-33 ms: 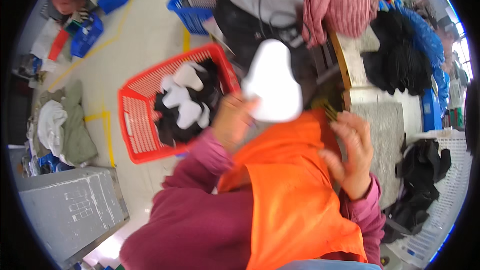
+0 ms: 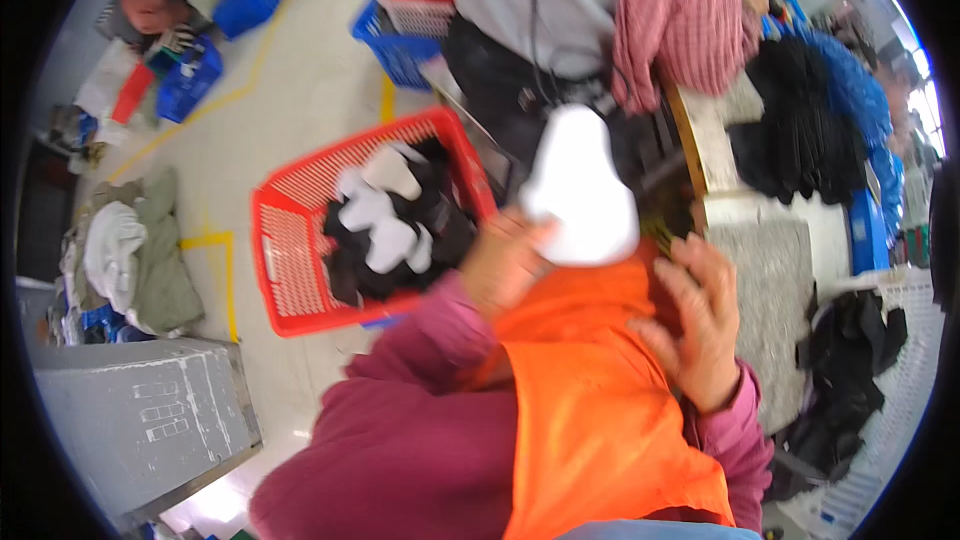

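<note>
My left hand grips a smooth, flat white piece by its lower left edge. The piece has a narrow rounded top and a wider bottom, and is held above the orange apron on my lap. At the right of the piece, my right hand is raised with its fingers bent and apart, and it does not touch the piece. Something dark and yellowish shows by its fingertips, too blurred to name. On my left, a red basket holds similar white pieces on black fabric.
A co-worker in a grey top is close in front. Black cloth pieces lie on the bench at right, beyond a grey slab. A white basket with black fabric stands at far right, a grey box at lower left.
The whole view has shifted slightly. My left hand has carried the white piece a little to the right, closer to my right hand.
</note>
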Demonstrator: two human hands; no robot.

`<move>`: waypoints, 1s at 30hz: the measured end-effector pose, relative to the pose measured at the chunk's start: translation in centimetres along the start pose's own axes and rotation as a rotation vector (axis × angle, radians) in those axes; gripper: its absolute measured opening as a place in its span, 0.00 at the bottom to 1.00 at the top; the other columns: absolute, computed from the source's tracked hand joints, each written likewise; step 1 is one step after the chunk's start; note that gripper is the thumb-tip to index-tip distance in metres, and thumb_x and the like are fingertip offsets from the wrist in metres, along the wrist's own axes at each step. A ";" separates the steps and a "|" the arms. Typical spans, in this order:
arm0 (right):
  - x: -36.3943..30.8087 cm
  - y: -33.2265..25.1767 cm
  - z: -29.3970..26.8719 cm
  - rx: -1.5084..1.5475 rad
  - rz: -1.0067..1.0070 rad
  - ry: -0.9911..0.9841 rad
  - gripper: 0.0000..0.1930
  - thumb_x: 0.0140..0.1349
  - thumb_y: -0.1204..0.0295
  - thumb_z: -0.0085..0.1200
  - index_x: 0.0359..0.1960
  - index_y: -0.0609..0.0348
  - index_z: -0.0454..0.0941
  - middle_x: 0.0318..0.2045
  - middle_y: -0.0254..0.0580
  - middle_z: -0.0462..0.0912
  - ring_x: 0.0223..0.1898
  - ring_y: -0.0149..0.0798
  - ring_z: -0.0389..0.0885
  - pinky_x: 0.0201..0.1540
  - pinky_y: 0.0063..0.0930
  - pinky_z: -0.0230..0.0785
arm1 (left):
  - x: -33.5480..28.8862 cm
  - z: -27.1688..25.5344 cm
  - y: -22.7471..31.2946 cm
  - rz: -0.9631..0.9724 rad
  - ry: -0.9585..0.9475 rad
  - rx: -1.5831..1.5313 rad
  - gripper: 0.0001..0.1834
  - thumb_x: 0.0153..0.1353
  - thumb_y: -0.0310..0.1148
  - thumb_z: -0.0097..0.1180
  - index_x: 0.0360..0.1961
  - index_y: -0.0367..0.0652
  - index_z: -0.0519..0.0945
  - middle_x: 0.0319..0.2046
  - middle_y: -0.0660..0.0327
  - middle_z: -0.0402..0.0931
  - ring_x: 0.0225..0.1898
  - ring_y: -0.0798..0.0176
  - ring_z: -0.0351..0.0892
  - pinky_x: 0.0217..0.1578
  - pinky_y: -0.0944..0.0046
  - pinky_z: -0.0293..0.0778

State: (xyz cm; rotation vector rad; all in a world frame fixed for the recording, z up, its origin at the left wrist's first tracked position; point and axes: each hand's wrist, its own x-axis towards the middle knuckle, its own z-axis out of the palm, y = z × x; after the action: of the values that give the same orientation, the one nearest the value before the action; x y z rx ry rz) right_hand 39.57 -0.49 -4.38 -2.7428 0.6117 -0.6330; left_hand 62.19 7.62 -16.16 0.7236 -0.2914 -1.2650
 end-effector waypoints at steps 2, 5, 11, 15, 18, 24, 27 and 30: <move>0.1 -1.0 0.1 -0.230 -0.075 -0.019 0.29 0.48 0.69 0.68 0.55 0.54 0.75 0.58 0.47 0.71 0.61 0.53 0.67 0.59 0.44 0.65 | 0.7 3.9 -2.0 -0.185 -0.132 -0.171 0.13 0.67 0.29 0.55 0.51 0.37 0.78 0.46 0.60 0.80 0.46 0.64 0.81 0.47 0.61 0.79; -0.5 -0.5 0.3 -0.259 -0.073 0.120 0.23 0.52 0.76 0.63 0.53 0.56 0.77 0.52 0.46 0.77 0.53 0.51 0.75 0.53 0.43 0.69 | 0.3 7.6 -3.5 -0.334 -0.369 -0.173 0.16 0.70 0.35 0.50 0.55 0.40 0.75 0.49 0.60 0.79 0.50 0.63 0.79 0.51 0.56 0.77; -3.9 2.2 -1.0 0.031 0.079 0.385 0.16 0.57 0.87 0.52 0.48 0.66 0.78 0.35 0.51 0.79 0.32 0.48 0.79 0.33 0.34 0.71 | -0.9 8.5 -0.2 -0.210 -0.428 0.613 0.18 0.68 0.48 0.55 0.38 0.43 0.79 0.35 0.64 0.81 0.39 0.77 0.77 0.35 0.72 0.73; -4.7 1.7 -1.6 0.149 0.171 0.389 0.12 0.60 0.85 0.51 0.45 0.68 0.79 0.32 0.50 0.79 0.29 0.47 0.79 0.31 0.33 0.69 | -0.5 8.4 0.2 0.788 -0.227 1.441 0.27 0.49 0.48 0.71 0.40 0.37 0.77 0.40 0.52 0.78 0.47 0.47 0.76 0.48 0.54 0.69; -4.6 1.9 -1.9 0.102 0.152 0.438 0.10 0.61 0.84 0.51 0.44 0.67 0.79 0.31 0.51 0.80 0.29 0.48 0.79 0.31 0.34 0.70 | -0.2 8.7 -0.9 0.082 -0.432 1.343 0.23 0.50 0.41 0.72 0.40 0.38 0.76 0.31 0.56 0.77 0.33 0.59 0.79 0.36 0.63 0.73; -5.9 4.2 -2.2 0.139 0.417 0.588 0.06 0.62 0.80 0.54 0.39 0.64 0.81 0.27 0.47 0.80 0.26 0.42 0.79 0.30 0.27 0.69 | 1.2 9.5 -2.0 0.551 -0.233 1.232 0.12 0.50 0.27 0.68 0.33 0.36 0.78 0.31 0.60 0.74 0.33 0.64 0.76 0.37 0.66 0.73; -6.9 5.2 -1.9 0.229 0.474 0.653 0.06 0.63 0.79 0.55 0.40 0.66 0.82 0.28 0.44 0.80 0.27 0.35 0.78 0.31 0.23 0.68 | 1.6 10.3 -2.5 0.680 -0.319 1.362 0.11 0.49 0.29 0.69 0.30 0.38 0.78 0.32 0.57 0.73 0.38 0.53 0.74 0.39 0.60 0.70; -7.0 6.2 -1.7 0.239 0.483 0.709 0.07 0.64 0.78 0.55 0.41 0.67 0.82 0.28 0.42 0.80 0.27 0.31 0.77 0.32 0.21 0.68 | 1.7 11.5 -3.2 0.766 -0.412 1.429 0.12 0.46 0.25 0.71 0.30 0.39 0.78 0.31 0.57 0.73 0.33 0.54 0.75 0.32 0.61 0.71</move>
State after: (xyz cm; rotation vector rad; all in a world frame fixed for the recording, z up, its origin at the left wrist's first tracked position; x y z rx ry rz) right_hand 30.93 -3.02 -7.53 -1.9879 1.1984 -1.4333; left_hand 53.65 1.79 -9.89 1.3251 -1.7270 -0.2760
